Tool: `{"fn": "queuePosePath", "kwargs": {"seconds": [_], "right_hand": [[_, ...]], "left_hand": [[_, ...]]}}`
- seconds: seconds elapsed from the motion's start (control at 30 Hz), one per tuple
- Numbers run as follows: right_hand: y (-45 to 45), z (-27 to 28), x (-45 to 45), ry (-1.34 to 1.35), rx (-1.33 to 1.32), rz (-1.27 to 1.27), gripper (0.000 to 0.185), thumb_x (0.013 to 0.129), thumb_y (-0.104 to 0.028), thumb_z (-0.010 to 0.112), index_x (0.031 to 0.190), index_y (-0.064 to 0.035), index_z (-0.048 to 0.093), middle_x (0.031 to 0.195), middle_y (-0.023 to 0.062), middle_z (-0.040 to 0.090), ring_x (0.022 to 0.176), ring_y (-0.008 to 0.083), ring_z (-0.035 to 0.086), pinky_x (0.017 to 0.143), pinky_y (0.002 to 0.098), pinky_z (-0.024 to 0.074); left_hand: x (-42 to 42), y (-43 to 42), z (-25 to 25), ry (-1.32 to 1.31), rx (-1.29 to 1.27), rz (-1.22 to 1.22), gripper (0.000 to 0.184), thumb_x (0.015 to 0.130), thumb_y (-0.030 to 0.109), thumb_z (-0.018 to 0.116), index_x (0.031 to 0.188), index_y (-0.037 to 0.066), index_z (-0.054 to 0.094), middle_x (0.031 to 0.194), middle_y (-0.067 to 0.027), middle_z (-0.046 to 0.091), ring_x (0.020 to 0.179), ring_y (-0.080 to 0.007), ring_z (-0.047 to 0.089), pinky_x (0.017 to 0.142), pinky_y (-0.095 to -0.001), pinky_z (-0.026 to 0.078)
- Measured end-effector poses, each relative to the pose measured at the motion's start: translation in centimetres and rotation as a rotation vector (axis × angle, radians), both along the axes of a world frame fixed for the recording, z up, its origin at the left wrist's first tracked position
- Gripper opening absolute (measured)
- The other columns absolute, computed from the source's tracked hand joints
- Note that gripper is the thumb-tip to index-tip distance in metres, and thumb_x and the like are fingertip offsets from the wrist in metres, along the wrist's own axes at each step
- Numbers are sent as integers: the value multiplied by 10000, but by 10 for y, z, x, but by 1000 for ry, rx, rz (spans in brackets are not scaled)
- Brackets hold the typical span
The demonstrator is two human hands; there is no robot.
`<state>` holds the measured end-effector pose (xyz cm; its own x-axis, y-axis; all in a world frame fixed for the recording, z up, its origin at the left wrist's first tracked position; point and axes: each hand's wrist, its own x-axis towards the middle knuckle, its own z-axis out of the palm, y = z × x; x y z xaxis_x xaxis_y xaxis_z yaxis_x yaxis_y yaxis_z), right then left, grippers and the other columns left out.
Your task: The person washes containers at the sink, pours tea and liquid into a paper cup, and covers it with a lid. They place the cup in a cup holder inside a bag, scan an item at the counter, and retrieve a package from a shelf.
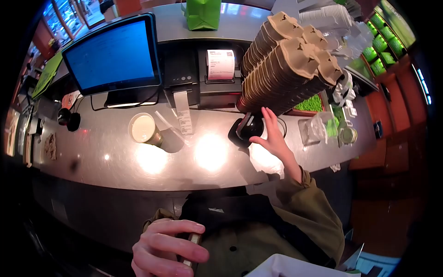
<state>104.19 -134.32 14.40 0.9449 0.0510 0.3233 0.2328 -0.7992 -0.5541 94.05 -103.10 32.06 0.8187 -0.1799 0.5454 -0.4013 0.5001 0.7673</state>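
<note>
My right hand point(273, 138) reaches over the metal counter with fingers stretched out and thumb apart. It is beside a rounded black device point(249, 129), which looks like a scanner; I cannot tell whether they touch. Low in the view and close to the camera, my left hand point(168, 249) has its fingers curled around a thin object with a pale edge point(194, 238), mostly hidden by the fingers. A paper cup point(144, 129) of pale drink stands on the counter, left of a printed paper strip point(182, 113) and a wrapped straw point(171, 129).
Tall stacks of cardboard cup carriers point(286, 60) rise behind the black device. A screen point(113, 55) and receipt printers point(220, 85) line the counter's back. A green bag point(203, 15) stands behind. Clear plastic containers point(313, 129) are at right. The counter's front edge point(138, 188) curves before me.
</note>
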Motion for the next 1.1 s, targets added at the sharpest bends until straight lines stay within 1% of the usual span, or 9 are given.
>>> {"fn": "queuePosePath", "kwargs": {"seconds": [0.1, 0.17, 0.3, 0.6, 0.73, 0.93, 0.97, 1.07, 1.1], "right_hand": [[-44, 13, -15, 32, 192, 85, 579, 702, -125, 690, 1198, -40, 403, 1126, 155, 456, 960, 282, 520, 803, 337, 440], [-86, 16, -31, 67, 368, 52, 282, 716, 3, 628, 967, -3, 499, 907, 99, 530, 752, 206, 548, 686, 290, 441], [-171, 60, -55, -3, 301, 26, 103, 707, 33, 607, 743, 6, 514, 724, 63, 521, 682, 153, 519, 646, 267, 417], [-313, 139, -63, 63, 238, -67, 287, 818, -24, 525, 1099, 21, 485, 943, 71, 545, 743, 101, 529, 686, 224, 422], [-344, 152, -58, -14, 226, -124, 258, 847, -47, 510, 1092, 27, 486, 939, 62, 538, 757, 93, 512, 700, 211, 416], [-352, 165, -56, -256, 337, -110, 262, 840, -32, 496, 1096, 26, 492, 939, 63, 542, 725, 103, 522, 666, 219, 419], [-337, 168, -56, -282, 341, -88, 262, 839, -28, 491, 1095, 26, 492, 938, 67, 542, 722, 104, 521, 663, 219, 418], [-256, 161, -67, -128, 410, 283, 278, 833, -181, 439, 931, 45, 569, 899, 137, 558, 741, 213, 543, 696, 308, 423], [-248, 126, -50, -73, 592, 704, 315, 824, -196, 415, 925, 51, 583, 898, 168, 573, 784, 250, 545, 744, 352, 416]], "left_hand": [[-9, -43, 4, 23, 25, 62, 253, 865, 338, 435, 949, 103, 477, 893, -168, 539, 857, -303, 502, 837, -521, 376], [-14, -77, 4, 14, 18, 113, 253, 865, 337, 437, 950, 102, 478, 895, -171, 538, 859, -312, 499, 838, -522, 375], [-20, -135, 0, -56, -69, 156, 256, 861, 339, 446, 953, 102, 477, 906, -177, 538, 869, -330, 496, 841, -523, 374], [-33, -196, 6, -188, 1, 210, 241, 837, 344, 495, 956, 135, 482, 925, -179, 537, 896, -334, 498, 850, -520, 373], [-35, -208, 21, -106, 135, 203, 231, 829, 337, 506, 955, 144, 483, 925, -172, 532, 890, -330, 497, 854, -511, 375], [-32, -213, 13, -185, 14, 210, 222, 828, 323, 512, 960, 147, 487, 921, -171, 529, 888, -339, 496, 855, -507, 377], [-25, -213, 8, -336, -33, 223, 229, 833, 305, 518, 988, 136, 512, 946, -146, 518, 893, -322, 504, 833, -526, 380], [-6, -208, -6, -626, -127, 244, 239, 851, 251, 517, 1050, 129, 572, 1004, -85, 483, 888, -284, 524, 763, -573, 389], [-6, -203, -8, -625, -126, 240, 229, 859, 233, 504, 1055, 143, 581, 1012, -72, 472, 874, -280, 527, 738, -581, 392]]}}
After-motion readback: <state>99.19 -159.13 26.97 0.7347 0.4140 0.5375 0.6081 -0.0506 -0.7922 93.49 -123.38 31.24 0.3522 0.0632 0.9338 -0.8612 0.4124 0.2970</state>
